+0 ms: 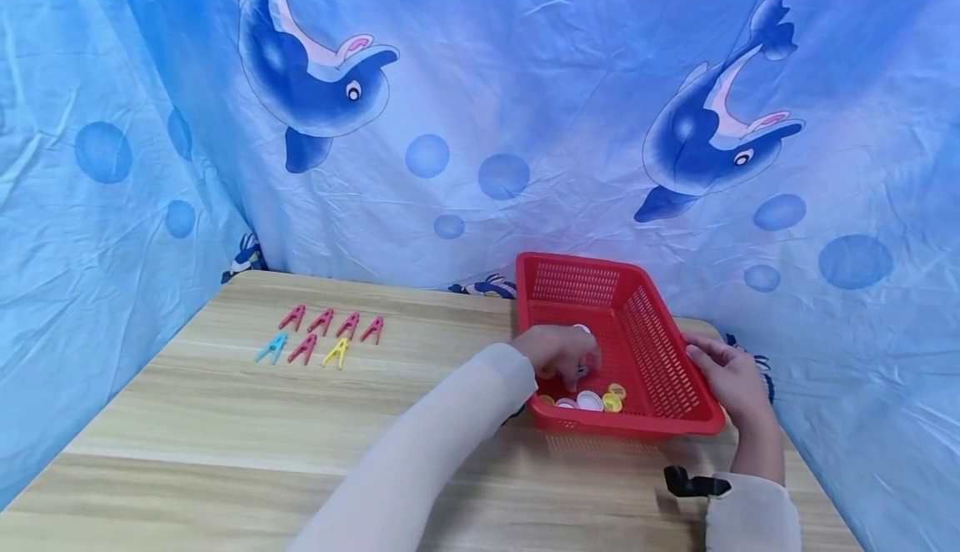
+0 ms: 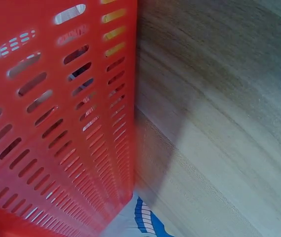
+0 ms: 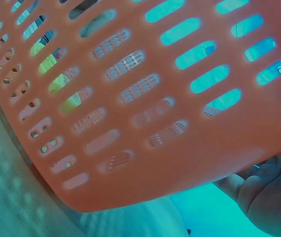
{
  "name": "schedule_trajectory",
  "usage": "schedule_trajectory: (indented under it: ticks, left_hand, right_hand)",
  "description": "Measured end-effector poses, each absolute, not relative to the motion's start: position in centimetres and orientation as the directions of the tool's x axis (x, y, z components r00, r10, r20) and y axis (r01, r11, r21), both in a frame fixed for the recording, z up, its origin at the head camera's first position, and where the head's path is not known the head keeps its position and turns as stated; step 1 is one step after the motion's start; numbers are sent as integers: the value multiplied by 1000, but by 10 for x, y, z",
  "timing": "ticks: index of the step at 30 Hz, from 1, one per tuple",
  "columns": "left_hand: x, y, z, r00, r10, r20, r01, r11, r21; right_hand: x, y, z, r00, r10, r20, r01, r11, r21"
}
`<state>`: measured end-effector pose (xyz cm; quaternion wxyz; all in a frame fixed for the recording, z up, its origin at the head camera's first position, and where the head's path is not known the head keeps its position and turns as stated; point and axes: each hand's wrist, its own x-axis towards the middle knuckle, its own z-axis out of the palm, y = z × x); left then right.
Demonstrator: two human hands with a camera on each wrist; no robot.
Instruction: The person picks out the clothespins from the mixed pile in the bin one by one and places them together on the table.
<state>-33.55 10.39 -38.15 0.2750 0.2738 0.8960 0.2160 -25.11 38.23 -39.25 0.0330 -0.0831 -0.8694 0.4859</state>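
Note:
A red perforated plastic basket (image 1: 660,419) stands at the right of the table. My left hand (image 1: 558,350) reaches down into it, among small bottle caps; a bluish bit shows at its fingers, but whether they pinch it is unclear. White caps (image 1: 589,401) and yellow caps (image 1: 612,403) lie at the basket's near end. My right hand (image 1: 731,373) grips the basket's right rim, seen also as a hand (image 3: 266,192) at the lower right in the right wrist view. The left wrist view shows only the basket's slotted wall (image 2: 56,113) beside the table.
Several clothespins lie in two rows at the table's left: pink clothespins (image 1: 320,321), a blue clothespin (image 1: 272,348) and a yellow clothespin (image 1: 337,353). A blue dolphin-print curtain (image 1: 465,102) hangs behind and around the wooden table (image 1: 262,419).

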Motion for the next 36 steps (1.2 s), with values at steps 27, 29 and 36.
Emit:
schedule_trajectory:
  ticks: [27, 29, 36]
  left_hand:
    - [-337, 106, -380, -703, 636, -317, 416, 731, 541]
    - [-337, 106, -380, -700, 649, -298, 434, 719, 543]
    - [-340, 105, -380, -681, 711, -177, 561, 661, 498]
  right_hand:
    - [-255, 382, -390, -984, 176, -22, 114, 537, -836]
    - [-255, 382, -390, -984, 177, -19, 113, 540, -834]
    - [-252, 383, -392, -986, 165, 2, 91, 551, -830]
